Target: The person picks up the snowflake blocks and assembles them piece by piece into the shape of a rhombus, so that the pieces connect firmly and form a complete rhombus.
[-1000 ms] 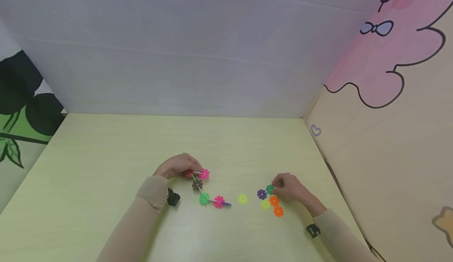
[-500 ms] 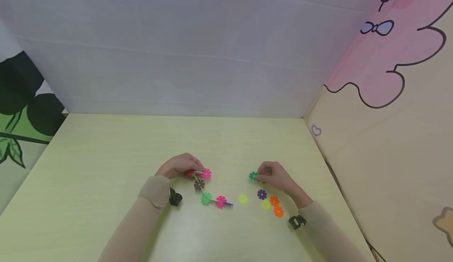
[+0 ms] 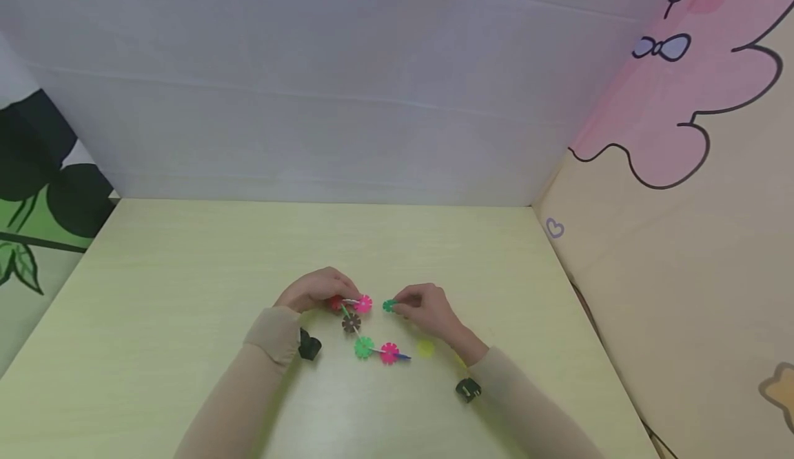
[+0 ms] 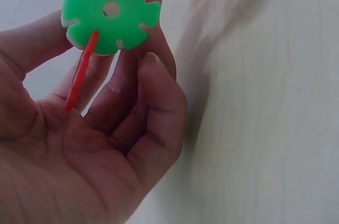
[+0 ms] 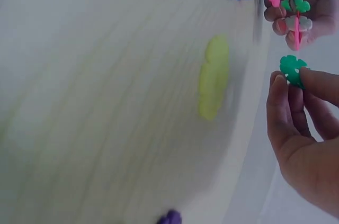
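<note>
My left hand holds a chain of notched plastic snowflake discs by its far end. At that end are a red disc and a pink disc. Further along come a brown disc, a green disc, a second pink disc and a blue disc seen edge-on. Between thumb and fingers, my right hand pinches a loose dark green disc, facing the chain's pink end with a small gap between. In the left wrist view a green disc partly covers my fingers.
A yellow disc lies flat on the pale table, beside my right forearm. In the right wrist view a purple disc shows at the bottom edge. A white wall stands behind, with printed panels at both sides.
My right hand has carried the dark green disc left from the loose discs, up close to the chain. Its forearm now covers most of those discs. My left hand has barely shifted.
</note>
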